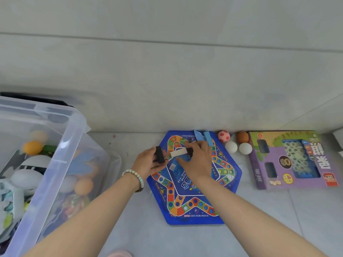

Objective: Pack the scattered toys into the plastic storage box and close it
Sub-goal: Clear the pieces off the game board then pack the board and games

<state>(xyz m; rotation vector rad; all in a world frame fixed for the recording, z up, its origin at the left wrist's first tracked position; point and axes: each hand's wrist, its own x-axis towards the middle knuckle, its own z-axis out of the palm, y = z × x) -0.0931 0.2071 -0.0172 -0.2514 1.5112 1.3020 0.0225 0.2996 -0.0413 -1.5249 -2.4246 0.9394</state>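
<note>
Head view looked down on both forearms reaching forward over a pale floor (259,219). The left hand (148,165), with a bead bracelet (134,176) at its wrist, gripped a black block (160,154) between thumb and curled fingers; the block's lower end was hidden in the grip. Just right of it, the right hand (197,161) was curled over a pale block (178,152), pinching its right end. A small dark piece (189,150) showed at the fingertips, though whether it was held too could not be told. Under both hands lay a blue hexagonal game board (193,206), its middle covered by the right hand and forearm. A small blue piece (179,169) peeped out beneath the right palm, too blurred to name. Beyond the right hand's knuckles, two light blue pieces (207,139) lay at the board's far edge. Right of that hand sat a pink-and-white ball (223,136), a brown ball (242,137) and two white balls (231,146), then a purple game box (285,164). Well to the left of the left hand stood the plastic storage box (74,138), open, cut off by the left and bottom edges of the view. Through its cloudy wall an orange ball (33,147) and a soft toy (27,175) showed, the rest a blur
</note>
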